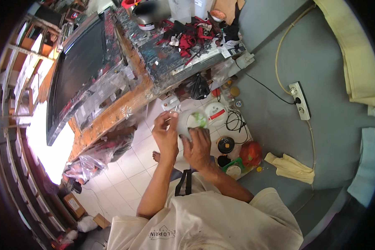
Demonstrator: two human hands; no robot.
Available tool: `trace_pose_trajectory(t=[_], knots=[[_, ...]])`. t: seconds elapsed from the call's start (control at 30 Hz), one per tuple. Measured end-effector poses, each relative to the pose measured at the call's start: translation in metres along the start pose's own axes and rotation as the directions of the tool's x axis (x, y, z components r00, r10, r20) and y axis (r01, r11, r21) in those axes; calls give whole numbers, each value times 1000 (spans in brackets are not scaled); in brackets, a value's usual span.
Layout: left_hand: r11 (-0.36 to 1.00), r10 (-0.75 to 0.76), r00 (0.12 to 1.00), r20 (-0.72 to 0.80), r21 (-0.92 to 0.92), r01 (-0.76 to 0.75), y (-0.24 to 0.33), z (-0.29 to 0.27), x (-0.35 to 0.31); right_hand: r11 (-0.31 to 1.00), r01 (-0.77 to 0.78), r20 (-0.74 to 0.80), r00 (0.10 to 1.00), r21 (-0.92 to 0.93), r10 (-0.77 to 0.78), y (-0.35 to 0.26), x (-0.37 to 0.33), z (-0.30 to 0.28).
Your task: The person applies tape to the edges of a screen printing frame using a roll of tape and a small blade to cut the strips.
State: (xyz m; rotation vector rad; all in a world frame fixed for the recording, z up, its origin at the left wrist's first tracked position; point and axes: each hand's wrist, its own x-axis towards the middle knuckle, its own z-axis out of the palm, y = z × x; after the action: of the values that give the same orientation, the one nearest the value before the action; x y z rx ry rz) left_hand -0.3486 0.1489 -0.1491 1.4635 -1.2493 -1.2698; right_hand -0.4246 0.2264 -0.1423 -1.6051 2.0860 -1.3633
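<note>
In front of my body, my right hand (199, 148) grips a round, translucent whitish tub (186, 125) at its near side. Something pale green shows in or on the tub, but I cannot make out what it is. Just left of the tub, my left hand (166, 130) is raised with its fingertips pinched together. A small, thin, whitish thing (177, 109) sticks up from that pinch, too small to name. Both hands are close together above the tiled floor.
Ahead stands a paint-stained workbench (162, 68) with red and black rags (189, 37) and a dark-faced frame (81, 71). A white round lid or can (216, 113), a coiled black cable (236, 121) and a red bag (250, 153) lie right. A power strip (299, 101) hangs on the grey wall.
</note>
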Motion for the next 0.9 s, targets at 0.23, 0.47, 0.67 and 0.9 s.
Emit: trace_pose_trajectory(t=[0.23, 0.47, 0.67, 0.9], knots=[[672, -542, 736, 406, -317, 670, -2, 23, 23, 952, 222, 106, 973, -211, -204, 40, 23, -20], [658, -548, 837, 21, -606, 446, -58, -13, 25, 814, 243, 21, 962, -528, -273, 124, 149, 17], [415, -581, 811, -66, -882, 225, -118, -109, 74, 735, 265, 65, 955, -625, -289, 167, 165, 54], [349, -604, 797, 10, -895, 277, -110, -115, 87, 830, 194, 122, 981, -523, -152, 140, 71, 55]])
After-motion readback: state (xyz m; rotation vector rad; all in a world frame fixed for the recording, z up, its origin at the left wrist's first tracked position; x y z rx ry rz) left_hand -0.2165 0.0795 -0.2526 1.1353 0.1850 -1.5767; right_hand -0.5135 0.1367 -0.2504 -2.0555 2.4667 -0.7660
